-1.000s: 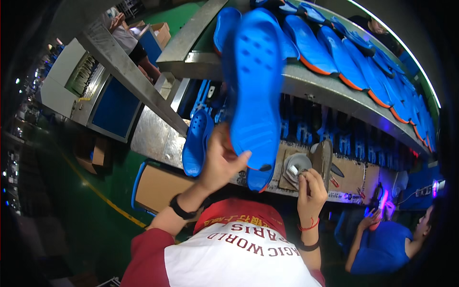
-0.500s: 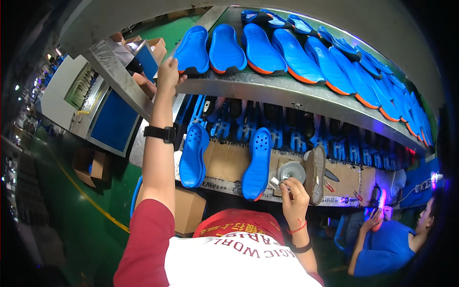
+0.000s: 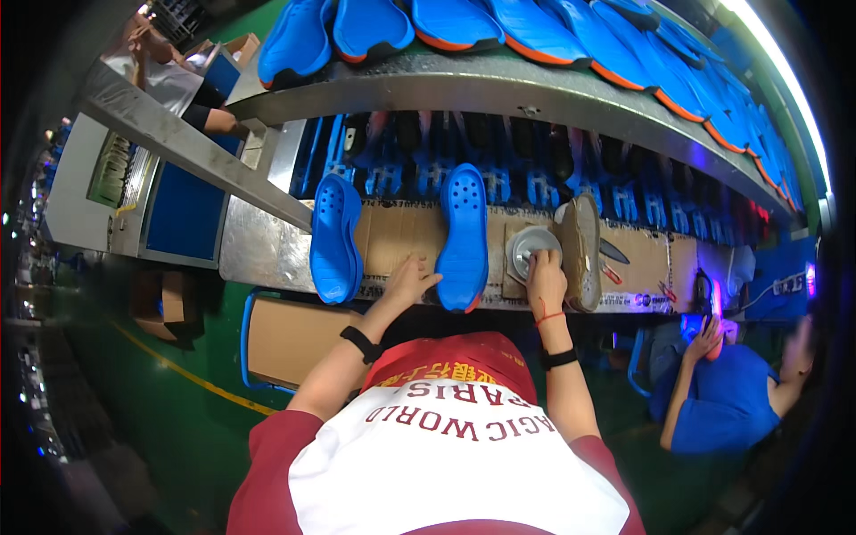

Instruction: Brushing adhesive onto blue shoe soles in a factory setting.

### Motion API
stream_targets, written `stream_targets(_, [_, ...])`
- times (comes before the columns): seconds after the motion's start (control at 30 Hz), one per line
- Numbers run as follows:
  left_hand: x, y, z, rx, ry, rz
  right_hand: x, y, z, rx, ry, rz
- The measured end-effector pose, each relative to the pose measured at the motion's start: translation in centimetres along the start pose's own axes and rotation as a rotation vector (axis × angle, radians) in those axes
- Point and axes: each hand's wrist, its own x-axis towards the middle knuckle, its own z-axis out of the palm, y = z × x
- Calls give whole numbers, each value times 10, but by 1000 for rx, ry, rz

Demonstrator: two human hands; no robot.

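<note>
Left hand lies spread and flat on the cardboard at the bench's near edge, fingertips touching the blue sole, gripping nothing. Right hand reaches into the round tin just right of the sole; fingers curled, whether they pinch anything cannot be told. A second sole lies further left. Judged step: loading up from the tin. Next calls for steadying the sole.

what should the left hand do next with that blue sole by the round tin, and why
Probably close the left hand on the blue sole to steady it: the hand lies open against the sole's edge, while the right hand is at the round tin.
</note>
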Motion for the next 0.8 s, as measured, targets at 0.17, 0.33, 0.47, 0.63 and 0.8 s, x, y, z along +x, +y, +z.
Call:
stream_targets(0.17, [9, -22, 19, -307, -128, -19, -4, 18, 16, 35, -36, -38])
stream_targets(0.33, [-26, -1, -28, -1056, -296, -100, -5, 22, 19, 15, -89, -37])
stream_targets(0.47, [-61, 24, -51, -1049, -231, 45, -3, 22, 19, 31, -95, -49])
stream_targets(0.63, [-85, 51, -68, -1087, -129, 151, -3, 18, 7, 51, -61, -49])
stream_targets(0.8, [-78, 77, -68, -852, -37, 277, -3, 7, -9, 37, -85, -35])
